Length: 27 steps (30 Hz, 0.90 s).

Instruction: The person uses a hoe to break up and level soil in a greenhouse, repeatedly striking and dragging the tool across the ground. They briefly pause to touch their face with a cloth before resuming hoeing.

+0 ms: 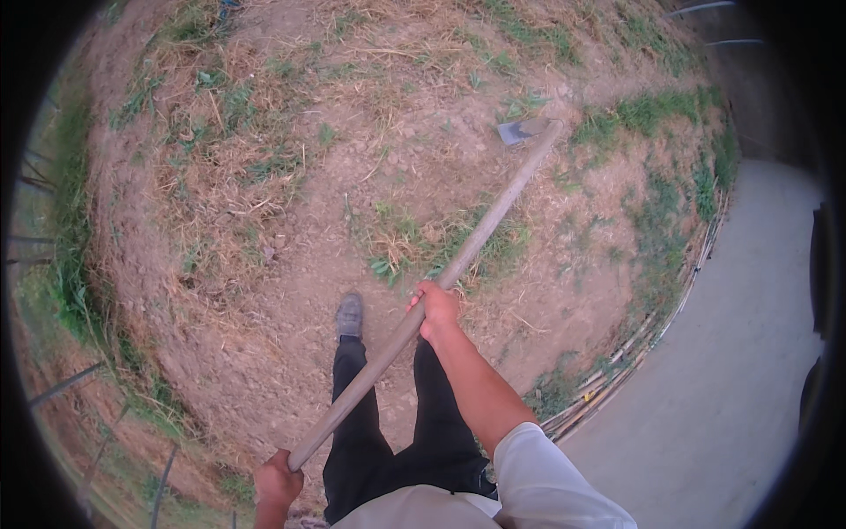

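Note:
A hoe with a long wooden handle (492, 218) slants across the view from lower left to upper right. Its metal blade (519, 131) is at the far end, close above or against the bare soil; contact cannot be told. Near the butt of the handle, my left hand (277, 477) is closed around the wood. My right hand (436, 307) grips the handle around its middle, above my right leg. A patch of weeds and dry grass (396, 248) lies under the shaft, between my feet and the blade.
Dry straw and weeds (225, 172) cover soil at the left. Thin poles or canes (595, 397) edge the dirt at the right, beside a grey paved strip (694, 370). My grey shoe (349, 316) stands on soil. Thin dark rods (66, 385) stand at the far left.

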Each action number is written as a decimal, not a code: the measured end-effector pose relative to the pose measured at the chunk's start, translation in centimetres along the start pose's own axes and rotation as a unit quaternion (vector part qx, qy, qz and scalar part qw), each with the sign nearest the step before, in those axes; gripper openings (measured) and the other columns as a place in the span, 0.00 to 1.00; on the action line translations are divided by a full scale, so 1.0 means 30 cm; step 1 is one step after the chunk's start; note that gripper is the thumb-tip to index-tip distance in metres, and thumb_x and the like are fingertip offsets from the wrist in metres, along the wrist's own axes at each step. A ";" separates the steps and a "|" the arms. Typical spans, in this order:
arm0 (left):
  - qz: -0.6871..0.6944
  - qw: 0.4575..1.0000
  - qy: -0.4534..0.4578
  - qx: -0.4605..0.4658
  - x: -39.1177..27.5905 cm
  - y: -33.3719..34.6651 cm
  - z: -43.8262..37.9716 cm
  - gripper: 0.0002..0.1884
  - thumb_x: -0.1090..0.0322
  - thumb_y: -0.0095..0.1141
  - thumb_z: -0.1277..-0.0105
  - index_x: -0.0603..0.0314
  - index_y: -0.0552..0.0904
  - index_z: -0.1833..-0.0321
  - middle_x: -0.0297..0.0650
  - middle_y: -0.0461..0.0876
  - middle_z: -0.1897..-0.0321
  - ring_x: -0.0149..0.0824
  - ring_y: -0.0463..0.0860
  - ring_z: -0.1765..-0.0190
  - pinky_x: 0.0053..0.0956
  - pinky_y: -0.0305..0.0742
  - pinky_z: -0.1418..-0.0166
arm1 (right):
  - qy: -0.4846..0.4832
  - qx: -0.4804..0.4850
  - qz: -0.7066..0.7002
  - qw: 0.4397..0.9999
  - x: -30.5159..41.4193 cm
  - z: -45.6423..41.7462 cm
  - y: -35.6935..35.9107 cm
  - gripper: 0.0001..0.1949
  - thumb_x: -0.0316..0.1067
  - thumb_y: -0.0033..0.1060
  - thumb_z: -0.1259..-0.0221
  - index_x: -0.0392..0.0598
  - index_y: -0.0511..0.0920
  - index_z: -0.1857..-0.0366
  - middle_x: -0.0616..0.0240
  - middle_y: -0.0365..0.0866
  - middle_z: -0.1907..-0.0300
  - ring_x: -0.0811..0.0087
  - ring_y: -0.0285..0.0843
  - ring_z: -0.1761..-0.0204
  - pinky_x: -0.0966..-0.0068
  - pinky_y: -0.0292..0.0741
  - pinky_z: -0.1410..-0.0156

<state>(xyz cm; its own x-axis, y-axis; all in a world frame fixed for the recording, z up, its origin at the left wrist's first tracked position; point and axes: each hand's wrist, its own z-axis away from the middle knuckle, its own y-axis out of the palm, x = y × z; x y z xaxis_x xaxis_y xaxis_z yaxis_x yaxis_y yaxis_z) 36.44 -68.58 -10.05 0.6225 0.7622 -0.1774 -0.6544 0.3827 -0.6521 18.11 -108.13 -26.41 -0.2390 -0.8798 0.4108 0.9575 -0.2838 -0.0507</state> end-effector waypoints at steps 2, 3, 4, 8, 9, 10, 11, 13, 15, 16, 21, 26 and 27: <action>-0.036 0.998 -0.042 0.000 0.072 -0.041 0.075 0.10 0.65 0.65 0.50 0.52 0.81 0.66 0.47 0.84 0.75 0.55 0.85 0.69 0.50 0.80 0.62 | 0.020 0.022 -0.003 1.000 -0.092 0.045 0.072 0.08 0.27 0.64 0.43 0.44 0.72 0.71 0.65 0.71 0.76 0.69 0.71 0.79 0.64 0.76 0.74; -0.054 0.997 -0.062 -0.004 0.133 -0.065 0.125 0.10 0.65 0.66 0.50 0.52 0.80 0.65 0.47 0.84 0.75 0.55 0.85 0.68 0.50 0.80 0.62 | 0.051 0.039 -0.014 0.998 -0.181 0.074 0.095 0.08 0.27 0.64 0.43 0.44 0.72 0.71 0.65 0.71 0.77 0.69 0.71 0.80 0.64 0.76 0.74; -0.005 0.995 -0.092 0.034 0.274 -0.058 0.251 0.17 0.67 0.64 0.48 0.55 0.80 0.54 0.52 0.84 0.70 0.58 0.85 0.65 0.50 0.80 0.60 | 0.082 0.056 -0.024 0.995 -0.303 0.126 0.106 0.08 0.27 0.64 0.43 0.44 0.72 0.71 0.65 0.71 0.77 0.69 0.72 0.80 0.64 0.76 0.74; -0.079 0.984 -0.147 0.058 0.647 -0.116 0.753 0.23 0.70 0.61 0.47 0.61 0.81 0.45 0.59 0.84 0.64 0.59 0.85 0.61 0.51 0.80 0.58 | 0.269 0.128 -0.026 0.954 -0.632 0.487 0.089 0.08 0.24 0.65 0.45 0.42 0.73 0.69 0.62 0.73 0.75 0.62 0.79 0.74 0.57 0.81 0.68; -0.120 0.981 -0.148 0.034 0.704 -0.127 0.817 0.23 0.70 0.61 0.47 0.63 0.81 0.45 0.59 0.84 0.63 0.58 0.85 0.62 0.51 0.80 0.58 | 0.316 0.143 -0.003 0.938 -0.699 0.531 0.086 0.07 0.24 0.65 0.44 0.41 0.74 0.70 0.61 0.75 0.74 0.62 0.80 0.71 0.57 0.82 0.65; -0.116 0.982 -0.148 0.034 0.703 -0.156 0.843 0.23 0.70 0.60 0.47 0.65 0.81 0.45 0.60 0.84 0.63 0.59 0.85 0.62 0.51 0.80 0.58 | 0.312 0.152 0.003 0.938 -0.757 0.567 0.091 0.06 0.25 0.66 0.44 0.41 0.75 0.69 0.61 0.76 0.74 0.61 0.81 0.72 0.57 0.82 0.65; -0.115 0.982 -0.148 0.035 0.675 -0.180 0.878 0.23 0.71 0.60 0.47 0.66 0.81 0.45 0.60 0.84 0.64 0.59 0.85 0.62 0.51 0.81 0.58 | 0.305 0.168 0.006 0.937 -0.774 0.595 0.097 0.06 0.25 0.66 0.44 0.41 0.76 0.70 0.61 0.76 0.74 0.61 0.80 0.72 0.57 0.82 0.65; -0.123 0.974 -0.176 0.072 0.594 -0.212 0.893 0.24 0.71 0.60 0.47 0.69 0.80 0.45 0.59 0.85 0.64 0.60 0.84 0.63 0.51 0.81 0.58 | 0.312 0.162 0.007 0.936 -0.774 0.593 0.091 0.06 0.25 0.66 0.45 0.41 0.76 0.71 0.61 0.75 0.75 0.61 0.80 0.74 0.57 0.81 0.66; -0.133 0.957 -0.226 0.127 0.519 -0.198 0.797 0.23 0.70 0.60 0.46 0.71 0.80 0.45 0.58 0.85 0.65 0.61 0.84 0.64 0.51 0.80 0.58 | 0.291 0.153 -0.006 0.944 -0.756 0.542 0.056 0.07 0.27 0.67 0.46 0.43 0.75 0.72 0.63 0.75 0.76 0.64 0.80 0.75 0.59 0.81 0.68; -0.127 0.971 -0.184 0.084 0.537 -0.133 0.773 0.20 0.70 0.60 0.46 0.68 0.80 0.49 0.56 0.84 0.67 0.60 0.84 0.65 0.51 0.79 0.61 | 0.277 0.150 -0.010 0.949 -0.712 0.515 0.051 0.08 0.28 0.67 0.46 0.44 0.75 0.72 0.64 0.75 0.76 0.65 0.80 0.76 0.60 0.81 0.69; 0.202 0.963 -0.176 0.030 0.672 0.398 0.526 0.14 0.70 0.60 0.46 0.58 0.78 0.56 0.51 0.82 0.71 0.57 0.83 0.69 0.51 0.77 0.65 | 0.158 0.044 -0.009 0.986 -0.404 0.262 0.006 0.08 0.25 0.67 0.48 0.45 0.74 0.73 0.65 0.72 0.77 0.68 0.74 0.80 0.63 0.76 0.75; -0.021 0.999 -0.021 -0.021 0.042 0.142 0.069 0.09 0.66 0.64 0.49 0.51 0.78 0.67 0.45 0.84 0.72 0.54 0.85 0.68 0.50 0.79 0.63 | 0.008 0.012 -0.032 0.999 -0.070 0.009 -0.072 0.07 0.26 0.60 0.43 0.46 0.69 0.69 0.66 0.69 0.78 0.69 0.70 0.81 0.65 0.73 0.76; -0.026 0.999 -0.007 -0.022 0.007 0.141 0.015 0.08 0.66 0.64 0.48 0.51 0.78 0.68 0.44 0.84 0.72 0.54 0.85 0.68 0.50 0.79 0.63 | 0.003 0.002 -0.032 0.999 -0.058 -0.038 -0.082 0.07 0.26 0.59 0.43 0.46 0.69 0.69 0.65 0.69 0.78 0.70 0.70 0.81 0.65 0.73 0.76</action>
<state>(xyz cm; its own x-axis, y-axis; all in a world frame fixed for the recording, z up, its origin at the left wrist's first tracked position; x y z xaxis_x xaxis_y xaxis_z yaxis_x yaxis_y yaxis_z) 33.61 -66.56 -12.52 0.6490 0.7490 -0.1332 -0.6020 0.3986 -0.6919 16.00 -106.34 -28.04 -0.3013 -0.8622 0.4072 0.9408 -0.3383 -0.0202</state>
